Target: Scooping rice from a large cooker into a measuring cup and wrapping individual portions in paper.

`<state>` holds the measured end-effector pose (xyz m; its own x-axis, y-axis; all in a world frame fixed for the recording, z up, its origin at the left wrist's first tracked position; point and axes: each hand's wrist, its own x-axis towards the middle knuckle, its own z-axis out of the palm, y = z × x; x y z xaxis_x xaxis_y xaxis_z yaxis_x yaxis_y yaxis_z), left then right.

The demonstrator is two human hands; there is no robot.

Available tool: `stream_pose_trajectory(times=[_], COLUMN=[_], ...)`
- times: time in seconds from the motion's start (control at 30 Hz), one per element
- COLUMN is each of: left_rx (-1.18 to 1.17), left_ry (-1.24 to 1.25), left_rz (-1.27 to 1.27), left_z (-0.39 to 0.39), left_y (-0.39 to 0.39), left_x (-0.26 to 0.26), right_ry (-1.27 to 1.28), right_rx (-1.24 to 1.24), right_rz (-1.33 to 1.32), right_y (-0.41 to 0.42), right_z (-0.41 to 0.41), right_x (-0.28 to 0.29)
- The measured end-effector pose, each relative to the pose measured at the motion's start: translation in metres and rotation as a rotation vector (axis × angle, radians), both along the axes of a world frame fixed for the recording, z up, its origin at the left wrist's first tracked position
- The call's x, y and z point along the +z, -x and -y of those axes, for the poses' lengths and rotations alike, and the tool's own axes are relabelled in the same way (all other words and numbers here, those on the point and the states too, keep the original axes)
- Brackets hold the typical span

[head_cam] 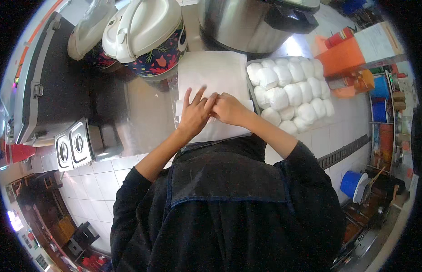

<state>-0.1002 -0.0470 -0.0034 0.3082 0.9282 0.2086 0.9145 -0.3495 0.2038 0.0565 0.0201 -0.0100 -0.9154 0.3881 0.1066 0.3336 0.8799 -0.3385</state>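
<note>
A stack of white paper sheets lies on the steel counter in front of me, with a folded or rolled edge across its middle. Both hands are over it and meet at the fingertips. My left hand has its fingers spread, the index finger touching the other hand. My right hand is curled with its fingertips pinched together; whether something thin is between them cannot be told. Right of the paper, a tray holds many white rounded bundles, packed in rows and seemingly under clear plastic.
Behind the paper stand a floral rice cooker and a large steel pot. A black case and lidded steel pans are at left. An orange box stands at right, beyond the tray.
</note>
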Motion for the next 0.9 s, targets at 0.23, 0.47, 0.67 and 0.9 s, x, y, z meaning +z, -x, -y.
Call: stream_pose_trajectory(times=[0.23,0.47,0.67,0.9], left_rx=[-0.264,-0.131,0.085,0.041], left_ry=[-0.050,-0.062,-0.024,-0.078], left_rz=[0.065,0.329,0.290,0.337], left_z=[0.016,0.034,0.036,0.020], left_y=[0.032,0.025,0.010,0.030], left_x=[-0.033,-0.045,-0.053,-0.061], right_ry=[-0.055,-0.220,0.455,0.645], right_rx=[-0.002,-0.114,-0.399,-0.460], right_rz=[-0.294,-0.320,-0.312,-0.250], right_y=[-0.054,-0.073,-0.059,-0.053], right_z=[0.017,0.020,0.007,-0.012], right_x=[-0.034,-0.057,-0.046,-0.041])
